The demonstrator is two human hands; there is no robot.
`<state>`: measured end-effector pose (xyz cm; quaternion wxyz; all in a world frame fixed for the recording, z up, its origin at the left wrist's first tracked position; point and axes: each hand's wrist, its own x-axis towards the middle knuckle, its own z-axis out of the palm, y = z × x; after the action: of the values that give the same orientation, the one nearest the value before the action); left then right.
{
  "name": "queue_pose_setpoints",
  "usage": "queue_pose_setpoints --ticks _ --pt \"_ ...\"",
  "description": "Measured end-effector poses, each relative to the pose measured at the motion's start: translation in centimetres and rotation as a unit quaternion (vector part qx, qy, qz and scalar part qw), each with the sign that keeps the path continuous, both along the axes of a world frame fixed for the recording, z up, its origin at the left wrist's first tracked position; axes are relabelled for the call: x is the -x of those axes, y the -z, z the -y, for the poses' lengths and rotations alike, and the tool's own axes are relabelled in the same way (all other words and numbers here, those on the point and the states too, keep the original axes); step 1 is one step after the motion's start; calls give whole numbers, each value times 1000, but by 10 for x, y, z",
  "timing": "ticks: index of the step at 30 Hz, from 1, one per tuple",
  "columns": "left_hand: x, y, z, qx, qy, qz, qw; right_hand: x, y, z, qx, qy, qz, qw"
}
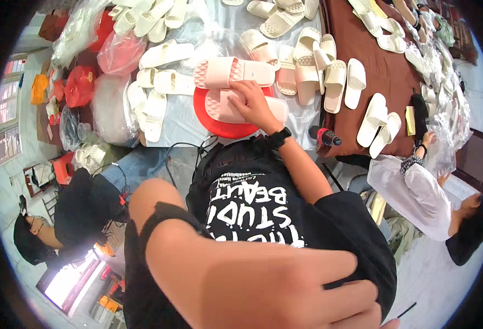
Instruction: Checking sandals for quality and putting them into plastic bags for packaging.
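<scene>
A pair of pale pink slippers lies on a round red stool top or disc (219, 129). The far slipper (258, 71) and the near slipper (218, 104) sit side by side, quilted straps to the left. My right hand (251, 104) rests across the near slipper, fingers spread, their tips reaching the far one. A dark band circles that wrist. Large and close in the foreground, my left hand (324, 290) hangs over my black shirt. Its fingers are loosely bent with gaps between them, touching no slipper; its fingertips are partly blurred.
Cream slippers (167, 82) lie left of the stool; several pink and white ones (335, 82) lie right. A dark bottle (325, 136) sits at the brown cloth's (357, 131) edge. Wrapped bundles (112, 107) pile at left. People flank me, one in a white sleeve (411, 186).
</scene>
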<state>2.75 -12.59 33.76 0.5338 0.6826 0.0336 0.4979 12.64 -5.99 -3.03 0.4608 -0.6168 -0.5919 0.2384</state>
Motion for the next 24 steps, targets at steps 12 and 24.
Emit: queue_pose_setpoints --ticks 12,24 --pt "35 14 -108 -242 204 -123 941 -116 -9 -70 157 125 -81 976" --pt "153 309 -116 262 -73 -537 798 -186 129 -154 458 -9 -151 876"
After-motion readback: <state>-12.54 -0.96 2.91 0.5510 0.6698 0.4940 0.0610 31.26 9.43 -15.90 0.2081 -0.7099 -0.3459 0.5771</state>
